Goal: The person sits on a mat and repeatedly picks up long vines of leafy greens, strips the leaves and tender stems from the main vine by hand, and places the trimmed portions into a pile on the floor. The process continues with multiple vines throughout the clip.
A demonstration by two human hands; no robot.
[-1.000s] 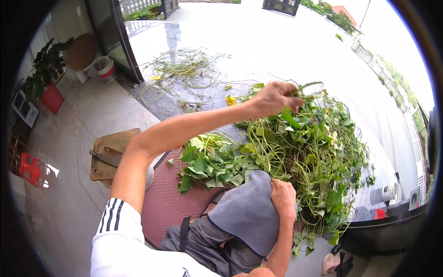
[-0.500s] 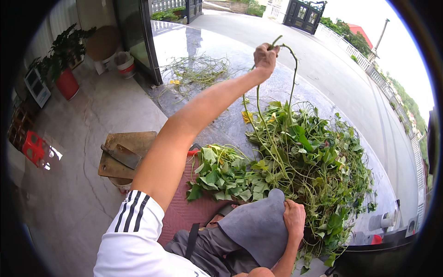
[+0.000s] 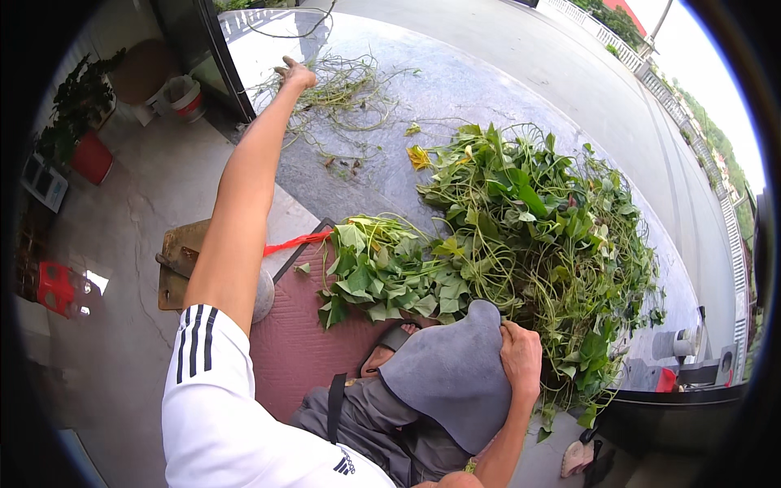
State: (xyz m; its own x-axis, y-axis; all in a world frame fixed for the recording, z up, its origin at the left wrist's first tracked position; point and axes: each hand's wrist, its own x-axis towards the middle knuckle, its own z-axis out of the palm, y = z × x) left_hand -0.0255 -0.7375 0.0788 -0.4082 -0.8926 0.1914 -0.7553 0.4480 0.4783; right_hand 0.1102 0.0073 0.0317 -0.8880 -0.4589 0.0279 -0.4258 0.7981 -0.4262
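My left hand [image 3: 296,74] reaches far out over a tangle of bare stripped vines [image 3: 346,93], its fingers apart. Just beyond it a thin bare vine [image 3: 294,37] hangs in the air, clear of the fingers. On my lap lies a grey cloth [image 3: 443,366], and my right hand [image 3: 521,356] is closed at its right edge, fingertips partly hidden. Close to that hand rises a big heap of leafy green vines [image 3: 545,236]. A smaller bunch of picked leaves [image 3: 378,272] lies in front of my knees, its stems pointing away.
A wooden board [image 3: 175,281] with a knife [image 3: 175,267] on it is partly behind my left arm. Red ribbon [image 3: 297,241] lies by the reddish mat [image 3: 285,358]. Further left are a red stool [image 3: 57,289], a potted plant [image 3: 92,159] and a bucket [image 3: 185,99].
My left arm has swung left from above the heap to the bare vines. The vine it held is now loose in the air. The right hand has stayed at the cloth.
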